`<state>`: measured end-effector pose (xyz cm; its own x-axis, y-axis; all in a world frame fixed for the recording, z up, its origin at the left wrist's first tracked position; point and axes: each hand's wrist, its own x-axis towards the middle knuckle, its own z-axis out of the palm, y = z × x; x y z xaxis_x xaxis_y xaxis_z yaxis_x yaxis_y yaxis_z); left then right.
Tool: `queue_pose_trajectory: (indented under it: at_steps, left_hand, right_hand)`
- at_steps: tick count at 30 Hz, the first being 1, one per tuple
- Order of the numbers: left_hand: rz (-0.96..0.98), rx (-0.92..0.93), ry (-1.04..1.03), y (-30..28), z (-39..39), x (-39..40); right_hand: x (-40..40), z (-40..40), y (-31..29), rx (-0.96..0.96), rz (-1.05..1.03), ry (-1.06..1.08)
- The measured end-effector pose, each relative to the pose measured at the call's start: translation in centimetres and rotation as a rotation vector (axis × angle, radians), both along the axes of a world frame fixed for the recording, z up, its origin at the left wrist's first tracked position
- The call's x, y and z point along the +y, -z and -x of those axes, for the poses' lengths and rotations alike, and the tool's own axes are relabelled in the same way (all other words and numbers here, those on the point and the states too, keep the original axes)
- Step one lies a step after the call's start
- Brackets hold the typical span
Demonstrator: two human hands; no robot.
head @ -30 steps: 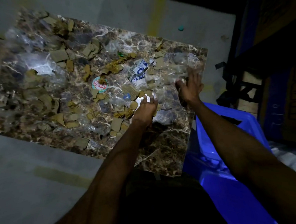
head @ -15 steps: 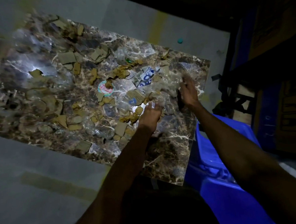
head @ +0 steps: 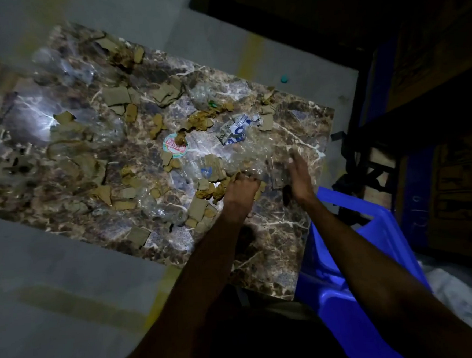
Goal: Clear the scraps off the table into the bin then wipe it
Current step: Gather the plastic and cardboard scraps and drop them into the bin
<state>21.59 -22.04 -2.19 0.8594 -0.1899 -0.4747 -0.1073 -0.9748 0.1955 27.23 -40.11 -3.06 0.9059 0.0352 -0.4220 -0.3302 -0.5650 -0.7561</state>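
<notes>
A brown marble table (head: 275, 232) is strewn with torn cardboard scraps (head: 116, 96) and crumpled clear plastic (head: 255, 152). A round pink-and-white label (head: 175, 148) and a blue-and-white wrapper (head: 238, 132) lie near the middle. My left hand (head: 241, 191) has its fingers curled into a clump of cardboard scraps near the right end. My right hand (head: 298, 174) stands on its edge with straight fingers, against the clear plastic and slightly blurred. A blue plastic bin (head: 343, 297) stands on the floor at the table's right edge, below my right forearm.
The room is dim, with grey floor around the table. A small teal cap (head: 284, 78) lies on the floor beyond the table. Cardboard boxes (head: 450, 191) and a dark frame (head: 350, 148) stand at the right, behind the bin.
Both hands have drawn nearer to the table's right edge, dragging plastic and cardboard with them. My left hand's fingers have curled tighter into the scraps.
</notes>
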Motion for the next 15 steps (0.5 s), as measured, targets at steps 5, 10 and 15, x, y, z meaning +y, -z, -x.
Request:
queue_pose_trajectory:
  at_steps: [5, 10, 15]
  left_hand:
    - [0.044, 0.019, 0.061, -0.8, 0.4, 0.9]
    - [0.319, -0.205, -0.098, -2.3, 2.4, 2.4]
    - [0.632, -0.3, -0.594, -3.6, 6.3, 4.8]
  right_hand:
    - [1.9, 2.5, 0.5, 0.064, -0.07, -0.04]
    - [-0.1, 7.1, 0.5, 0.05, -0.003, 0.228]
    - [1.7, 10.9, 1.5, 0.106, 0.085, -0.042]
